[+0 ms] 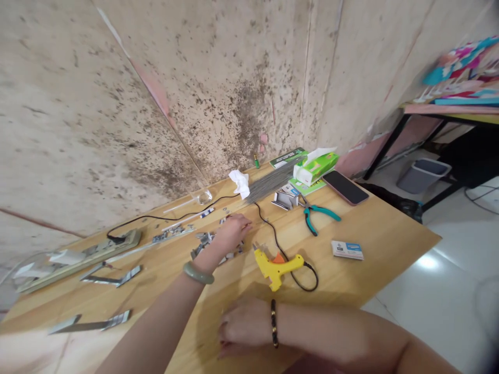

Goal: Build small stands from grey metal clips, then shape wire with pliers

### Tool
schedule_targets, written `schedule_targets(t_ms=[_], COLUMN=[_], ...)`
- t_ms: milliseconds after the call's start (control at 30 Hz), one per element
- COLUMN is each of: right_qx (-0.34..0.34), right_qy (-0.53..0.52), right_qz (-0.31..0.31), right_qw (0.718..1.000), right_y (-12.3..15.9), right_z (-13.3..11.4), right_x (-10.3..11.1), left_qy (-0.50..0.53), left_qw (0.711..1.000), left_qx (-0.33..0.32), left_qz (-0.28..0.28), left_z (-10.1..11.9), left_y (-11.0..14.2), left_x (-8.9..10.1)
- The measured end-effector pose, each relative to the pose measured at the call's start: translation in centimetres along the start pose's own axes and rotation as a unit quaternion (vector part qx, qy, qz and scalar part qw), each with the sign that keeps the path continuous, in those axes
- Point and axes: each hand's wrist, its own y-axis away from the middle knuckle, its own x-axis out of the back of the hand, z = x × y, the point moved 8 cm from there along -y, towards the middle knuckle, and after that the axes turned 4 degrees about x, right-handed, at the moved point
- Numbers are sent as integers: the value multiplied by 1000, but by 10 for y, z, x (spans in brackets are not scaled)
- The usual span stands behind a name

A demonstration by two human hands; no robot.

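My left hand, with a jade-coloured bangle at the wrist, reaches over a pile of small grey metal pieces. Its fingers are drawn together, and whatever lies between them is too small to make out. Nearer to me, my right hand with a dark bead bracelet is curled low over the wooden table. The fingertips are partly hidden, so its contents cannot be made out. Beyond that hand lies a yellow hot glue gun on its side, its black cord looping to the right.
Teal-handled pliers, a small box, a phone and a tissue pack lie to the right. Thin grey rods rest near the wall. Bent metal strips and a power strip are on the left.
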Motion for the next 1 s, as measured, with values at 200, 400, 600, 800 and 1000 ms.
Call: schedule_targets(t_ms=[200,400,600,800,1000], right_qx=[-11,-13,-14,-12,-18], right_qy=[-14,-22,-1,0,-11], right_qz=[15,1,16,-5,-25], right_qw=[1000,1000,1000,1000,999], right_y=[0,1,0,0,2], right_z=[2,2,3,2,4], right_x=[0,0,-2,4,8], left_qy=[-5,-17,-43,-49,-17], left_qw=[999,997,993,986,979], left_qx=[30,63,96,159,202], left_qz=[-40,-49,-52,-22,0], left_z=[2,-2,-17,-34,-35], left_y=[-31,-32,-11,4,0], left_x=[-24,-32,-16,-5,-6])
